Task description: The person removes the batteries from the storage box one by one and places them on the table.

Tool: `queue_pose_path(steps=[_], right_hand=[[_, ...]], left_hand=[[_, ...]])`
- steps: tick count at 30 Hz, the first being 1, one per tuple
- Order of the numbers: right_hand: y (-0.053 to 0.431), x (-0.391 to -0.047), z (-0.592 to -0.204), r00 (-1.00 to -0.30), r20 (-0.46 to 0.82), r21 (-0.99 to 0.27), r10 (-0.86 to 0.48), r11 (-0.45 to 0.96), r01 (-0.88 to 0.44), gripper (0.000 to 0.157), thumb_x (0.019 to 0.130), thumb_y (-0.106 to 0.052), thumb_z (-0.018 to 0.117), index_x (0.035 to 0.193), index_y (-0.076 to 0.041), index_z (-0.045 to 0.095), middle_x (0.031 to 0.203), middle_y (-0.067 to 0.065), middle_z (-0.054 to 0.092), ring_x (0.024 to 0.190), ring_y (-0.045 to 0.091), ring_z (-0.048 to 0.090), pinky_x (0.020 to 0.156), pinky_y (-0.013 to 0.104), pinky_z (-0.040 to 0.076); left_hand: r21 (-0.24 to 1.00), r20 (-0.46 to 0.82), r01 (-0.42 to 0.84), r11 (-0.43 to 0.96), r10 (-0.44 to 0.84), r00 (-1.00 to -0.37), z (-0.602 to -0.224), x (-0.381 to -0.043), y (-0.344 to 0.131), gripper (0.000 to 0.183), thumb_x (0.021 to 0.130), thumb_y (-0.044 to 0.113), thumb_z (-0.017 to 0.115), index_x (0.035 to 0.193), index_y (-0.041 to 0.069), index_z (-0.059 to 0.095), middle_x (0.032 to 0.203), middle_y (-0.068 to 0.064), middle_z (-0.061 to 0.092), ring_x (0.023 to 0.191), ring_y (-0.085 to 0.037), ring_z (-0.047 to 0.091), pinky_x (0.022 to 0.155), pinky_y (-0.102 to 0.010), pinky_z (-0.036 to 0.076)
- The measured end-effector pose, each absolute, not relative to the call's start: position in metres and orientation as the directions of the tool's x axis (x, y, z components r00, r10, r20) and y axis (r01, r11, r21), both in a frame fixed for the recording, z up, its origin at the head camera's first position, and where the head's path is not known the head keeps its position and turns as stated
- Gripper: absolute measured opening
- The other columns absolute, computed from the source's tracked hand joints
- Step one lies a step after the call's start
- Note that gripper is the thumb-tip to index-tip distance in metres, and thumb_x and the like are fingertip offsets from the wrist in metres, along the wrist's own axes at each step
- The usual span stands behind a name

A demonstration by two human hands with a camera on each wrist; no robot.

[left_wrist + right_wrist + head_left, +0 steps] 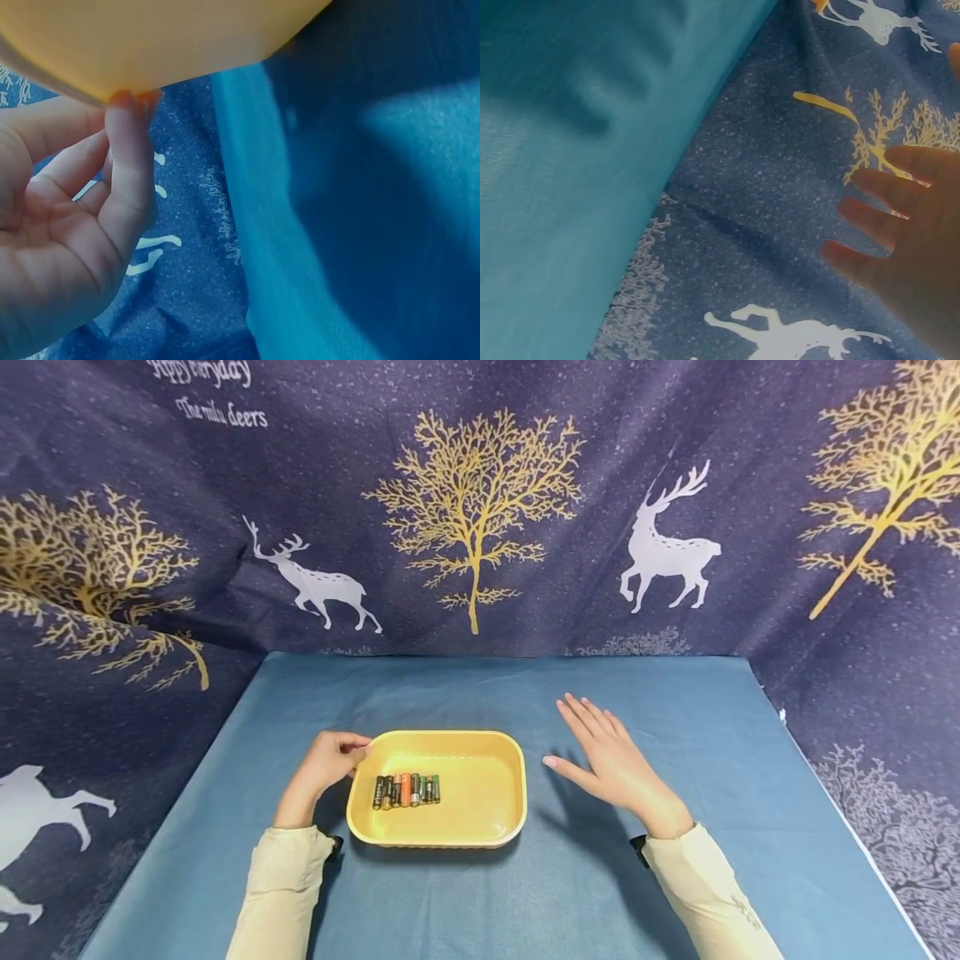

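A yellow rectangular tray [483,789] with rounded corners is in front of me, left of the middle of the table. Inside its left half, several batteries [406,789] lie side by side in a row, most of them black or green and one orange. My left hand [327,766] pinches the tray's left rim between thumb and fingers; the left wrist view shows this grip on the tray wall [172,45] up close. To the right of the tray, my right hand [611,764] hovers with fingers straight and thumb spread, holding nothing and apart from the tray.
A blue cloth [480,902] covers the table. Behind and at both sides hangs a dark blue curtain [525,610] with white deer and golden trees. Shadows of the right arm and the tray fall on the cloth.
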State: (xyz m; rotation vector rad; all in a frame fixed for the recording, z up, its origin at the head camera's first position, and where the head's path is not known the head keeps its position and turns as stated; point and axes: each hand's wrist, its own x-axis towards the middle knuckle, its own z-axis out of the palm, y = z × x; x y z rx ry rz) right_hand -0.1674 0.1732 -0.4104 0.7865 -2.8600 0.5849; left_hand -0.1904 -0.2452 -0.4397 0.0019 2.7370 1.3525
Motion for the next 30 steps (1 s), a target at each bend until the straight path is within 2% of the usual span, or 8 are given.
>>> queue_pose_path(steps=[13, 23, 30], right_hand=[[0.149, -0.178, -0.389, -0.795, 0.272, -0.324, -0.543, 0.726, -0.607, 0.078, 0.094, -0.056, 0.052, 0.154, -0.014, 0.024, 0.157, 0.006, 0.024, 0.145, 0.027, 0.019, 0.117, 0.049, 0.014], [0.122, -0.187, -0.371, -0.720, 0.289, -0.297, -0.631, 0.656, -0.694, 0.072, 0.096, -0.050, 0.053, 0.151, -0.010, 0.031, 0.153, 0.008, 0.034, 0.143, 0.028, 0.024, 0.117, 0.047, 0.016], [0.097, -0.194, -0.363, -0.650, 0.296, -0.256, -0.700, 0.597, -0.760, 0.062, 0.095, -0.041, 0.058, 0.144, -0.005, 0.044, 0.144, 0.012, 0.045, 0.134, 0.030, 0.038, 0.111, 0.050, 0.030]], left_hand=[[0.795, -0.101, -0.061, 0.603, 0.032, -0.994, -0.442, -0.192, -0.246, 0.022, 0.094, 0.001, 0.059, 0.110, -0.013, 0.066, 0.079, -0.017, 0.066, 0.059, -0.019, 0.062, 0.060, -0.043, 0.058], [0.795, -0.125, -0.074, 0.603, 0.044, -0.991, -0.441, -0.192, -0.247, 0.023, 0.095, 0.003, 0.058, 0.112, -0.012, 0.066, 0.081, -0.016, 0.066, 0.060, -0.019, 0.062, 0.061, -0.043, 0.058], [0.795, -0.137, -0.085, 0.601, 0.041, -0.990, -0.438, -0.191, -0.246, 0.023, 0.095, 0.002, 0.058, 0.112, -0.012, 0.066, 0.082, -0.016, 0.066, 0.060, -0.019, 0.062, 0.061, -0.042, 0.058]])
